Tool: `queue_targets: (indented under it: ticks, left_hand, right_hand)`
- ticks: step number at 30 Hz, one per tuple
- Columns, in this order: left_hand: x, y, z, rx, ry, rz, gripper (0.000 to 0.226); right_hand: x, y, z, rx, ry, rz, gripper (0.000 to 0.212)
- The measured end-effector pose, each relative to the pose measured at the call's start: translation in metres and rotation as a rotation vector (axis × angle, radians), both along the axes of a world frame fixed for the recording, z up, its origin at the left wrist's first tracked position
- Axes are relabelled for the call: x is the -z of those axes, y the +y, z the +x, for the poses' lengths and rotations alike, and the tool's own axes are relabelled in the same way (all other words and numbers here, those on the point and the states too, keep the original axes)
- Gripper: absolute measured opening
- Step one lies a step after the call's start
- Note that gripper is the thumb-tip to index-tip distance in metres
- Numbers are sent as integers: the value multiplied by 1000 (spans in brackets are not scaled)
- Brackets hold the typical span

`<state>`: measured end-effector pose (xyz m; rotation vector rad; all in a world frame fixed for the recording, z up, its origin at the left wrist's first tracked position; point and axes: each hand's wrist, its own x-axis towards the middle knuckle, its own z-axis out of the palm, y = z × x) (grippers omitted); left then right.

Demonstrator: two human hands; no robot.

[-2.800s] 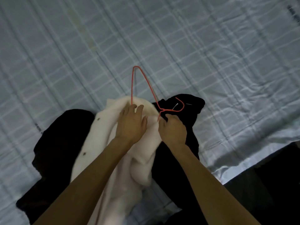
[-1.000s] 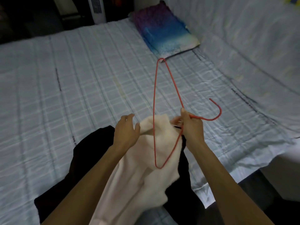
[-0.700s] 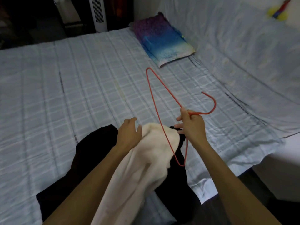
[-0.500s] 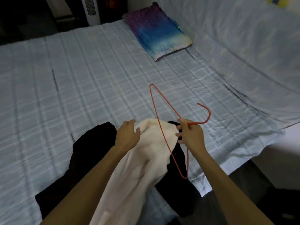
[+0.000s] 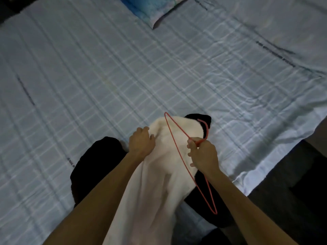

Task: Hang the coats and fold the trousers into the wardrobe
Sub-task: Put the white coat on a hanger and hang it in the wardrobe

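A cream-white coat (image 5: pixel 159 183) is lifted off the bed, draped down toward me. My left hand (image 5: pixel 141 141) grips its upper edge at the left. My right hand (image 5: pixel 202 153) pinches the neck of a thin red wire hanger (image 5: pixel 178 152), just below the hook. The hanger's triangle lies across the front of the coat, one corner up near the coat's top and one low at the right. A black garment (image 5: pixel 92 165) lies on the bed under and on both sides of the coat, partly hidden by it.
The pale blue checked bedsheet (image 5: pixel 106 76) covers the bed ahead. A blue and purple pillow (image 5: pixel 152 7) lies at the far edge. The bed's near right corner (image 5: pixel 247 184) drops to a dark floor (image 5: pixel 292 191).
My right hand has swung the hanger down from above the bed until it lies against the coat. The coat stays in my left hand. The camera has tilted downward.
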<state>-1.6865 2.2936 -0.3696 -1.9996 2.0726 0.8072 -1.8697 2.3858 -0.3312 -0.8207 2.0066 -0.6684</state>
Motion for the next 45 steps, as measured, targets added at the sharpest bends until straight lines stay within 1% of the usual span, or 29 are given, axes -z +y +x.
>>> queue_targets:
  ticks: [2, 3, 4, 5, 7, 9, 11, 12, 14, 17, 21, 24, 28, 31, 32, 35, 37, 41, 45]
  left_hand:
    - [20, -10, -5, 72, -71, -3, 45]
    - [29, -14, -6, 115, -119, -1, 46]
    - [40, -18, -5, 149, -166, 12, 48]
    - [50, -21, -4, 164, -205, 36, 49]
    - [68, -23, 2, 162, -260, 105, 51]
    - [78, -25, 7, 114, -241, 160, 47]
    - [77, -29, 9, 42, -166, 150, 38]
    - [72, -31, 11, 9, -130, 128, 38]
    - [55, -35, 14, -58, -63, 73, 40]
    - [21, -35, 25, -140, 16, -23, 33]
    - [-21, -23, 44, -209, 52, -163, 31]
    - [-50, -14, 53, -211, 74, -225, 29]
    - [-93, -1, 57, -248, 120, -325, 28]
    - [-130, 19, 50, -195, 119, -409, 18]
    - [-143, 29, 46, -179, 125, -435, 19]
    - [-178, 65, 29, -118, 174, -495, 39]
    - [-190, 87, 22, -70, 219, -535, 46]
    - [-209, 118, 12, -43, 276, -582, 50]
    - [-221, 148, 5, 38, 202, -619, 47]
  right_hand:
    - [12, -4, 2, 22, -4, 3, 20]
    - [17, -6, 2, 51, -1, -1, 29]
    - [23, -7, 1, 81, 2, 3, 34]
    - [26, -7, 1, 103, -2, 5, 30]
    - [31, -8, 1, 123, -1, 17, 15]
    - [32, -9, 3, 115, 10, 11, 9]
    - [29, -9, 4, 77, 34, 5, 10]
    - [26, -10, 5, 60, 36, 3, 11]
    - [18, -11, 5, 25, 24, 17, 12]
    - [-3, -17, 8, -34, 28, 14, 13]
    - [-42, -23, 15, -46, 35, -28, 13]
    - [-71, -14, 20, -69, 49, -57, 15]
    - [-102, 14, 19, -104, 76, -50, 27]
    - [-115, 33, 24, -120, 32, -53, 30]
    - [-117, 36, 28, -107, 7, -61, 30]
    - [-122, 36, 42, -110, 8, -120, 28]
    - [-128, 35, 51, -125, 10, -173, 28]
    - [-141, 39, 59, -114, 15, -267, 30]
    - [-158, 47, 59, -136, -70, -413, 20]
